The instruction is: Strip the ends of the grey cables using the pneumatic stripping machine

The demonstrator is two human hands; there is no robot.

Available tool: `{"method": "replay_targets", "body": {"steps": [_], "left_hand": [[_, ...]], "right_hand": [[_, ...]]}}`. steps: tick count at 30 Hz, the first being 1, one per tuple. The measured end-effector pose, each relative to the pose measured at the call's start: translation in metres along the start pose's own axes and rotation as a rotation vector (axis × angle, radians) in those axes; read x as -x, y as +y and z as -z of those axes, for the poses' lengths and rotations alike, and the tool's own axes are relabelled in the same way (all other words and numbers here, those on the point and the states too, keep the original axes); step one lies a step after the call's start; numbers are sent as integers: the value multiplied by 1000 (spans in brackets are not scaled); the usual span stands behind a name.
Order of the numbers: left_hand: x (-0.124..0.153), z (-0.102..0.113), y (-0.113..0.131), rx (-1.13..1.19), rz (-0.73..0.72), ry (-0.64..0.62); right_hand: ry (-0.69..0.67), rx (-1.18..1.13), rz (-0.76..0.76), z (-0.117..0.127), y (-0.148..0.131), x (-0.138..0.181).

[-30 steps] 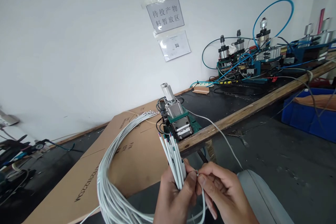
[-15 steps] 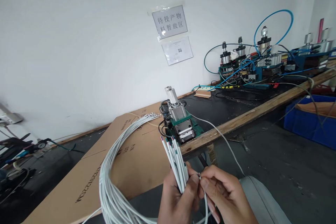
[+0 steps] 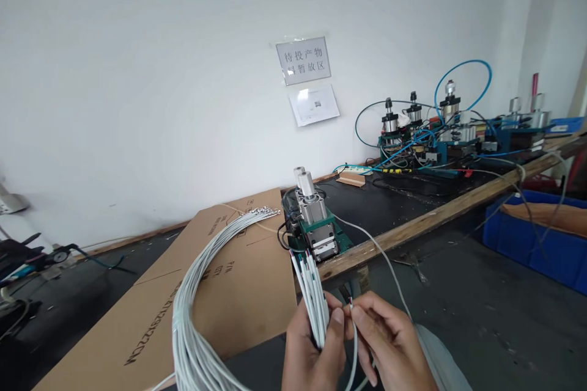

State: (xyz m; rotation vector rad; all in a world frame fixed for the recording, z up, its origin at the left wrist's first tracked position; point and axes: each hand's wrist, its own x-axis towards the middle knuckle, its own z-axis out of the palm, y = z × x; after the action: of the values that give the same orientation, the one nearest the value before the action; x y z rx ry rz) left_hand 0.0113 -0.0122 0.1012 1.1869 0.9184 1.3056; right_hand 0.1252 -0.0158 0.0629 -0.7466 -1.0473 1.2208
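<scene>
A bundle of white cables (image 3: pixel 312 299) stands upright in my left hand (image 3: pixel 314 342), its fingers wrapped round it. Coloured wire ends show at the bundle's top. Beside it, my right hand (image 3: pixel 389 336) pinches a single white cable (image 3: pixel 353 348) just below its end, where small coloured wires stick out. My left fingertips meet the right ones near that end. On the cardboard to the left lies a long curved bundle of white cables (image 3: pixel 197 293), running down out of view. Just beyond my hands stands a small pneumatic machine (image 3: pixel 316 214) with a green base.
Flattened cardboard (image 3: pixel 247 287) covers the near left of the black bench (image 3: pixel 394 195), which has a wooden edge (image 3: pixel 413 223). More pneumatic machines (image 3: pixel 449 128) with blue hoses stand at the far right. A blue bin (image 3: pixel 527 244) sits low on the right. Signs (image 3: pixel 304 61) hang on the wall.
The view has tilted up slightly, so the bench and machines sit lower. Both hands keep their holds; the single cable's end now shows more clearly above the right fingertips.
</scene>
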Motion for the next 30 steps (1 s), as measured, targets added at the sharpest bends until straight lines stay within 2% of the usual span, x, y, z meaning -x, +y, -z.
{"method": "replay_targets", "body": {"steps": [5,8,14,16,18,20,22,25,30], "left_hand": [[-7,-1,-1,-330,-277,78],[-10,-7,5,-466,-348,96],[-27,-11,7,-516,-248,87],[-38,-8,0,-526,-190,88],[-50,-6,-9,-536,-141,95],[-60,-6,-18,-519,-109,82],[-66,-8,-24,-504,-108,80],[-69,-11,-27,-522,-204,175],[-61,-5,-11,-438,-266,416]], "right_hand": [[101,-74,44,2,-12,-13],[133,-20,116,5,-14,-23],[185,183,231,17,-11,-41],[190,377,381,30,-5,-44],[157,646,622,48,3,-47],[68,896,817,65,11,-50],[-51,1063,907,77,17,-57],[-148,1154,978,81,22,-73],[-117,1228,1040,74,30,-101]]}}
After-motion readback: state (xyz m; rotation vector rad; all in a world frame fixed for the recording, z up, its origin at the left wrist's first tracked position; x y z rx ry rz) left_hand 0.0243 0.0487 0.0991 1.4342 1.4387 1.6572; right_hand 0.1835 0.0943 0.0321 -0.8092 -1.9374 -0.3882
